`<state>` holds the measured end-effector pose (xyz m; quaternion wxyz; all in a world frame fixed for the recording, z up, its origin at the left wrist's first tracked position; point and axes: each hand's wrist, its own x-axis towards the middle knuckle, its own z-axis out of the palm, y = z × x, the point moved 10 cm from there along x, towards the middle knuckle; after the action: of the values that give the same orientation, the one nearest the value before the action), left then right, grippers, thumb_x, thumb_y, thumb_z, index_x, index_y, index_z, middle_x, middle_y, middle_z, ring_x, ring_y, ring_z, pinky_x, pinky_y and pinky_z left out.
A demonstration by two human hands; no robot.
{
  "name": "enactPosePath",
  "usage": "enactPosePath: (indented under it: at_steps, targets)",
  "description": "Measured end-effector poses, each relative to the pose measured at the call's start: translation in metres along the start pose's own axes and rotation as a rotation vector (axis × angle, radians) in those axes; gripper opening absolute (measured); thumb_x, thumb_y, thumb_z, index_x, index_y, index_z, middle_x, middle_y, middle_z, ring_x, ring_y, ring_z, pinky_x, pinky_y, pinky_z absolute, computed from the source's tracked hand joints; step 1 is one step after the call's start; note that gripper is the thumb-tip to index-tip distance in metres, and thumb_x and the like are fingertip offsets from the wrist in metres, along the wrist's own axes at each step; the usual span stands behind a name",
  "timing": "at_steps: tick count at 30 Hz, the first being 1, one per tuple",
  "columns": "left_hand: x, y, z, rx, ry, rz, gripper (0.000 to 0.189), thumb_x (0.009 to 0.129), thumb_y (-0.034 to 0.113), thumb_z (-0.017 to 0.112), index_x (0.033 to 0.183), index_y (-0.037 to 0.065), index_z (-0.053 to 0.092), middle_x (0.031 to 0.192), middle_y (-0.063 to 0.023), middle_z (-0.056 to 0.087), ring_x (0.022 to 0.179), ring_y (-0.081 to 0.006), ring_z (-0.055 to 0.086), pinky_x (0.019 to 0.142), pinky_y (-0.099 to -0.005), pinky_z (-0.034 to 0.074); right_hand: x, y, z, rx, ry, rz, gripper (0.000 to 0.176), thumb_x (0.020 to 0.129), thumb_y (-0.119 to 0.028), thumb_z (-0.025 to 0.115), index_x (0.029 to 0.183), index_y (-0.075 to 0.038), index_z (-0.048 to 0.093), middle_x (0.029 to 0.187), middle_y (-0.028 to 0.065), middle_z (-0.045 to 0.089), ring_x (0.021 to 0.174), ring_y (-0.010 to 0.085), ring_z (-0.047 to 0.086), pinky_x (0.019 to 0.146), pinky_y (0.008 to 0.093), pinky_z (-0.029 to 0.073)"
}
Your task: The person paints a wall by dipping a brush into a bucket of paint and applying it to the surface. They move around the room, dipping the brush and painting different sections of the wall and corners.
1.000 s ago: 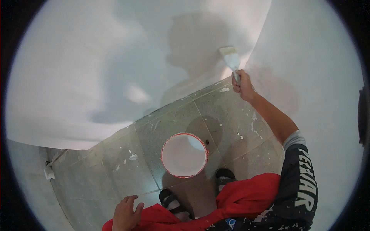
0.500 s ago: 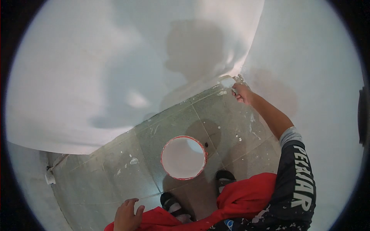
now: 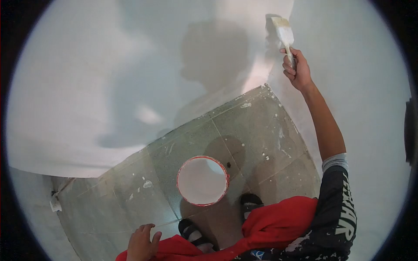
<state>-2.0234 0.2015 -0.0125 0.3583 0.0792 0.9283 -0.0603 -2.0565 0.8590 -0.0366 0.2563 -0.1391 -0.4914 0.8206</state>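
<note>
My right hand [image 3: 298, 69] is wrapped round the handle of a paintbrush [image 3: 284, 34], whose pale bristles point up beside the white wall [image 3: 244, 26] near the corner. White paint covers much of the brush. Whether the bristles touch the wall is hard to tell. My left hand [image 3: 143, 243] hovers by my left thigh, holding nothing, its fingers apart. Between the wall and my feet, a round bucket [image 3: 203, 180] with a red, paint-smeared rim stands on the floor, white inside.
Grey floor tiles [image 3: 165, 165] carry white paint spots. A second wall [image 3: 365, 108] rises on the right. My sandalled feet [image 3: 193, 232] are just below the bucket. A small white object [image 3: 55, 203] lies at the far left by the wall.
My right hand has moved up from the floor corner with the brush, which now points upward along the wall. My left hand has hardly moved.
</note>
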Motion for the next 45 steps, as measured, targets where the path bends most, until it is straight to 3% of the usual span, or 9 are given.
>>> enactPosePath:
  at_steps: [5, 7, 11, 13, 15, 25, 30, 34, 45]
  targets:
    - [0.003, 0.006, 0.001, -0.016, -0.001, 0.065, 0.040, 0.094, 0.033, 0.058, 0.125, 0.007, 0.058, 0.125, -0.0160, 0.060, 0.116, -0.0347, 0.057, 0.102, -0.0426, 0.043, -0.002, 0.104, -0.050, -0.490, 0.274, 0.289, 0.029, 0.096, -0.037, 0.053, 0.093, -0.010, 0.062, 0.065, -0.0015, 0.050, 0.042, 0.0065, 0.033, 0.037, 0.0225, 0.025]
    - [0.003, 0.006, 0.004, -0.007, -0.006, 0.084, 0.040, 0.094, 0.033, 0.058, 0.125, 0.008, 0.058, 0.125, -0.0160, 0.060, 0.116, -0.0346, 0.057, 0.103, -0.0426, 0.042, -0.008, 0.165, -0.109, -0.667, 0.298, 0.577, 0.028, 0.093, -0.035, 0.059, 0.087, -0.009, 0.062, 0.066, 0.0002, 0.053, 0.043, 0.0076, 0.035, 0.038, 0.0235, 0.026]
    - [0.003, 0.001, 0.003, 0.000, -0.019, 0.031, 0.040, 0.095, 0.034, 0.057, 0.124, 0.007, 0.059, 0.124, -0.0161, 0.061, 0.116, -0.0346, 0.057, 0.102, -0.0428, 0.043, -0.020, 0.189, -0.126, -0.715, 0.281, 0.658, 0.033, 0.091, -0.033, 0.058, 0.071, -0.008, 0.060, 0.056, 0.0016, 0.051, 0.041, 0.0094, 0.041, 0.036, 0.0258, 0.023]
    - [0.002, -0.002, 0.006, -0.005, -0.041, 0.004, 0.040, 0.095, 0.034, 0.057, 0.124, 0.007, 0.059, 0.124, -0.0162, 0.061, 0.116, -0.0347, 0.058, 0.102, -0.0428, 0.043, -0.004, 0.163, -0.114, -0.850, 0.257, 0.637, 0.027, 0.094, -0.030, 0.060, 0.080, -0.007, 0.061, 0.069, 0.0009, 0.055, 0.044, 0.0080, 0.036, 0.038, 0.0240, 0.026]
    - [0.002, -0.001, 0.004, -0.023, -0.017, 0.032, 0.040, 0.095, 0.035, 0.057, 0.124, 0.007, 0.059, 0.124, -0.0165, 0.061, 0.115, -0.0349, 0.059, 0.101, -0.0430, 0.044, 0.018, 0.110, -0.075, -0.548, 0.346, 0.396, 0.025, 0.096, -0.029, 0.059, 0.085, -0.006, 0.061, 0.068, -0.0003, 0.053, 0.043, 0.0067, 0.033, 0.036, 0.0222, 0.023]
    - [0.015, 0.008, 0.008, 0.029, -0.008, 0.125, 0.039, 0.094, 0.035, 0.056, 0.123, 0.008, 0.059, 0.123, -0.0175, 0.061, 0.114, -0.0366, 0.059, 0.101, -0.0442, 0.044, 0.006, -0.077, 0.035, -0.107, -0.064, -0.092, 0.035, 0.099, -0.039, 0.053, 0.109, -0.006, 0.059, 0.068, -0.0057, 0.045, 0.045, 0.0027, 0.027, 0.036, 0.0189, 0.019]
    - [0.016, 0.014, 0.010, 0.021, -0.085, 0.030, 0.040, 0.094, 0.035, 0.057, 0.123, 0.008, 0.058, 0.124, -0.0165, 0.061, 0.114, -0.0360, 0.059, 0.101, -0.0434, 0.044, 0.014, 0.055, -0.019, -0.338, 0.184, 0.125, 0.039, 0.096, -0.043, 0.058, 0.110, -0.006, 0.063, 0.069, -0.0028, 0.049, 0.044, 0.0054, 0.032, 0.037, 0.0210, 0.023]
    - [0.009, 0.014, 0.006, 0.030, -0.066, 0.029, 0.040, 0.094, 0.034, 0.057, 0.124, 0.008, 0.058, 0.124, -0.0163, 0.061, 0.114, -0.0360, 0.058, 0.101, -0.0437, 0.044, -0.033, 0.154, -0.091, -0.547, 0.300, 0.615, 0.028, 0.096, -0.032, 0.058, 0.094, -0.005, 0.063, 0.065, -0.0029, 0.048, 0.044, 0.0054, 0.033, 0.038, 0.0213, 0.024]
    - [0.001, 0.005, 0.006, -0.021, 0.081, 0.218, 0.039, 0.093, 0.032, 0.058, 0.120, 0.004, 0.061, 0.120, -0.0186, 0.062, 0.112, -0.0357, 0.059, 0.098, -0.0438, 0.045, -0.079, 0.195, -0.046, -0.403, 0.249, 0.634, 0.026, 0.097, -0.035, 0.056, 0.087, -0.011, 0.054, 0.062, -0.0059, 0.041, 0.047, 0.0067, 0.032, 0.040, 0.0255, 0.024]
